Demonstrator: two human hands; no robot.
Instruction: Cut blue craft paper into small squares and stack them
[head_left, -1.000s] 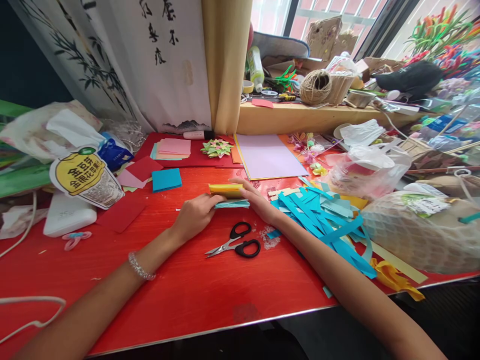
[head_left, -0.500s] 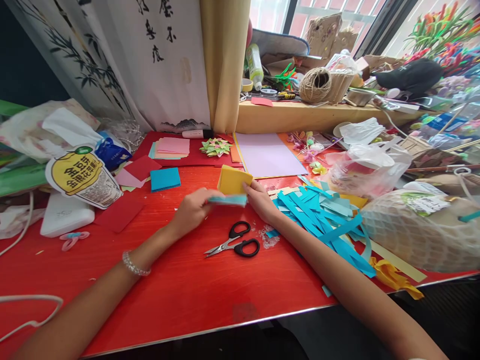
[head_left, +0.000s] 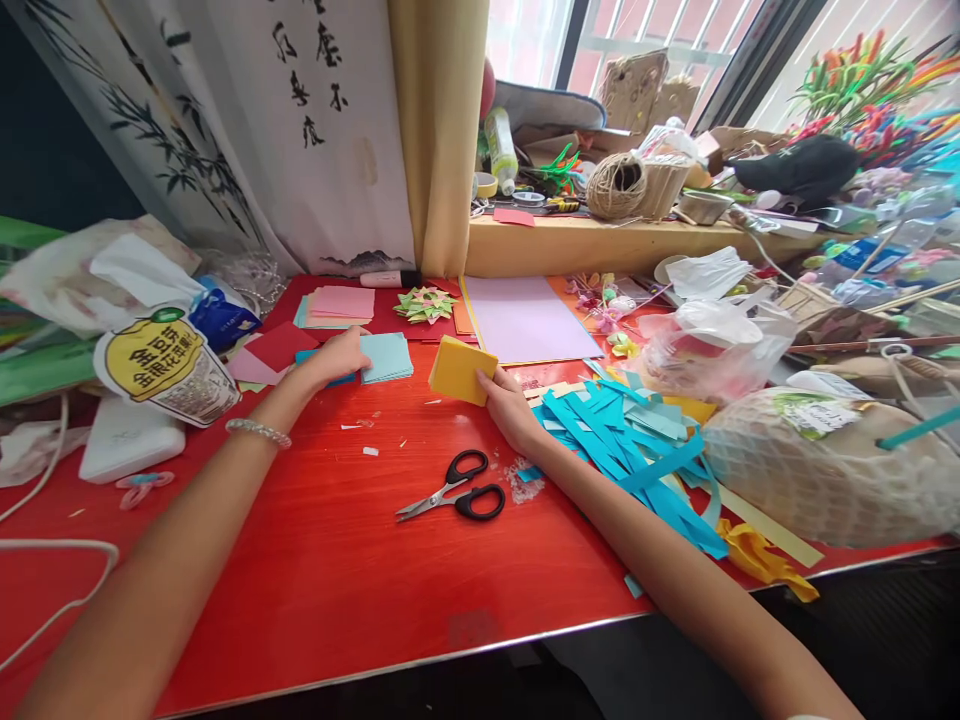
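My left hand (head_left: pixel 341 356) is at the back left of the red table, closed on the left edge of a stack of light blue paper squares (head_left: pixel 387 358). Under that hand, a darker blue stack (head_left: pixel 306 357) is mostly covered. My right hand (head_left: pixel 511 408) pinches a stack of yellow paper squares (head_left: pixel 459 370) by its right edge, above the table. Black-handled scissors (head_left: pixel 454 488) lie in front of it, blades pointing left. Beside my right forearm spreads a heap of blue paper strips (head_left: pixel 600 430).
Pink squares (head_left: pixel 342 303), a folded green paper star (head_left: pixel 425 304) and a large lilac sheet (head_left: pixel 529 318) lie along the back. A labelled cup-shaped packet (head_left: pixel 169 365) stands left. Net-wrapped goods (head_left: pixel 817 470) and plastic bags crowd the right. Paper scraps (head_left: pixel 370 451) dot the middle.
My left hand has carried the light blue squares left and back, over beside the darker blue stack. My right hand still holds the yellow squares. The view has shifted slightly.
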